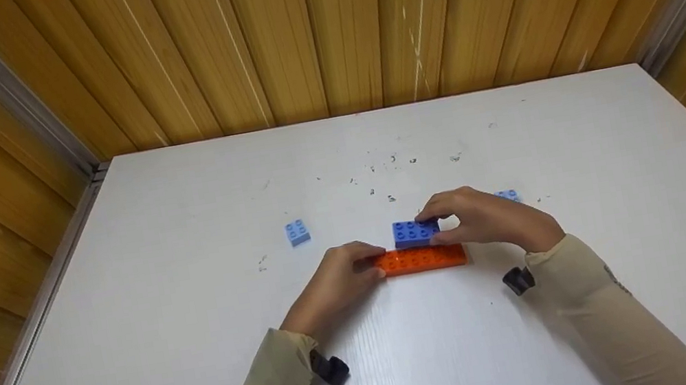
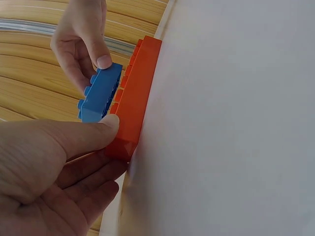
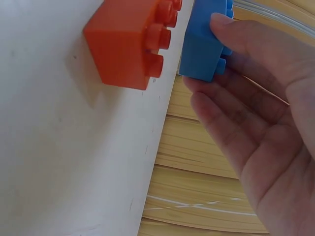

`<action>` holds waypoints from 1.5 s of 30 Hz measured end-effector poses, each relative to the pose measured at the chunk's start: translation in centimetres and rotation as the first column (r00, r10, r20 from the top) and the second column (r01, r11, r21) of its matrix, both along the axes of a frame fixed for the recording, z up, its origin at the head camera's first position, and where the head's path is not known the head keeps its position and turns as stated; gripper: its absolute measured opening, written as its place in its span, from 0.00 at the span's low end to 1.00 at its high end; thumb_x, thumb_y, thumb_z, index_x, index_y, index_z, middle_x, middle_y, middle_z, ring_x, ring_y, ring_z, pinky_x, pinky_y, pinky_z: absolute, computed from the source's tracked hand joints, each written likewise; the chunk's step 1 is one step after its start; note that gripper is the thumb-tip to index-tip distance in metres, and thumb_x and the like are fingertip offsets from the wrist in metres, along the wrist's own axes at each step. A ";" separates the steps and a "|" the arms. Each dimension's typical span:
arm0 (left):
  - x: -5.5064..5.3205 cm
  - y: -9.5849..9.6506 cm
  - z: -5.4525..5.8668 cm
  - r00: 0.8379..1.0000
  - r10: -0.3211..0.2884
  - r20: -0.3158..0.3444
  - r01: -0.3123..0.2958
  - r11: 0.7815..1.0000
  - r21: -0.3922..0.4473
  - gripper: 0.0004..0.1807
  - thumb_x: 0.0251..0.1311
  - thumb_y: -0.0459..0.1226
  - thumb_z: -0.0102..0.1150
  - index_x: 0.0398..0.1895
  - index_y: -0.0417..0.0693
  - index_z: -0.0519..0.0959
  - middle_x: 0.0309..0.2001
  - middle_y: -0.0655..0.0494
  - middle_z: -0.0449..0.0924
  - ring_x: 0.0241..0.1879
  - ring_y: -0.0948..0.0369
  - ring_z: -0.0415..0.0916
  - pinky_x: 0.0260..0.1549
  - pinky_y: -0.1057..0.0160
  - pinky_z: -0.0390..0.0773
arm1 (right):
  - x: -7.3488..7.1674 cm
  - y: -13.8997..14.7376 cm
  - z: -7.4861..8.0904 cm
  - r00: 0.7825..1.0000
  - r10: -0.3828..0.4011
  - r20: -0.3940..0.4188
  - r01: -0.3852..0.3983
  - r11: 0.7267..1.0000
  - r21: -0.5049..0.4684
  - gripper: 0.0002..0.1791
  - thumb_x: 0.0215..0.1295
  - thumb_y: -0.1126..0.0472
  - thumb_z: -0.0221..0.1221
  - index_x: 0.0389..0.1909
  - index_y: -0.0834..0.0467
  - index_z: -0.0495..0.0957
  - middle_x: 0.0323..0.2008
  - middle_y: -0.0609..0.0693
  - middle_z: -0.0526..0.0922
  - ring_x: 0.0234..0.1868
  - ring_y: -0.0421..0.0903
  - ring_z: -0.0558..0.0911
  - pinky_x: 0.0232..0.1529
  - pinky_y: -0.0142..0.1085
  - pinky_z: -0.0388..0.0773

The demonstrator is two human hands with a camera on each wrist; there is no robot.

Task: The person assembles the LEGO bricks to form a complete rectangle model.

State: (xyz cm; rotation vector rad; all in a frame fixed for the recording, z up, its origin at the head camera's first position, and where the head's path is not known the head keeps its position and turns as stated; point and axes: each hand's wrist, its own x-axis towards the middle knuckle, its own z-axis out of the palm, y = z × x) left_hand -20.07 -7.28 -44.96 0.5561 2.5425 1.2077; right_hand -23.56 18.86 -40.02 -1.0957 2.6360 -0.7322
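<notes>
A long orange toy brick (image 1: 422, 260) lies on the white table, studs up. My left hand (image 1: 345, 278) pinches its left end between thumb and fingers; the left wrist view shows the thumb (image 2: 111, 123) on the brick's near end. My right hand (image 1: 488, 218) holds a shorter blue toy brick (image 1: 411, 232) by its right end. In the right wrist view the blue brick (image 3: 203, 44) is just above the orange brick's studs (image 3: 156, 64), with a narrow gap between the two.
A light blue brick (image 1: 297, 232) sits on the table (image 1: 171, 249) to the left, beyond my left hand. Another light blue brick (image 1: 507, 195) is partly hidden behind my right hand. Wood-patterned panels (image 1: 343, 25) stand along the table's back and sides.
</notes>
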 end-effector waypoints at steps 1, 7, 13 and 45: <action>0.0 0.0 0.0 1.000 0.000 0.001 0.000 1.000 0.000 0.19 0.62 0.35 0.60 0.57 0.50 0.79 0.54 0.57 0.80 0.57 0.60 0.74 0.62 0.58 0.71 | 0.0 0.0 -0.1 1.000 0.000 0.000 0.000 1.000 0.001 0.20 0.59 0.62 0.65 0.54 0.61 0.80 0.50 0.54 0.83 0.51 0.50 0.81 0.55 0.44 0.78; 0.0 -0.1 0.1 1.000 0.000 -0.008 0.000 1.000 0.008 0.19 0.62 0.34 0.60 0.56 0.50 0.80 0.53 0.57 0.81 0.56 0.60 0.74 0.62 0.58 0.71 | 0.3 0.1 -0.4 1.000 0.021 -0.018 -0.022 0.999 -0.037 0.19 0.60 0.63 0.65 0.52 0.63 0.80 0.49 0.55 0.83 0.50 0.50 0.82 0.54 0.45 0.78; -0.1 -0.2 0.1 1.000 0.003 -0.019 -0.003 1.000 0.010 0.18 0.61 0.34 0.60 0.56 0.49 0.80 0.53 0.56 0.81 0.57 0.58 0.74 0.62 0.56 0.70 | 0.6 0.1 -0.4 0.999 0.036 -0.028 -0.037 0.998 -0.046 0.19 0.60 0.63 0.65 0.53 0.62 0.80 0.48 0.54 0.83 0.48 0.49 0.82 0.53 0.45 0.79; 0.2 -0.1 0.1 0.999 -0.011 -0.037 0.012 1.000 0.016 0.18 0.61 0.33 0.60 0.56 0.47 0.80 0.53 0.55 0.81 0.57 0.59 0.75 0.61 0.58 0.71 | 1.9 0.2 -0.9 0.997 0.055 -0.056 -0.057 0.998 -0.036 0.19 0.60 0.62 0.65 0.52 0.62 0.80 0.47 0.52 0.84 0.46 0.46 0.82 0.50 0.42 0.80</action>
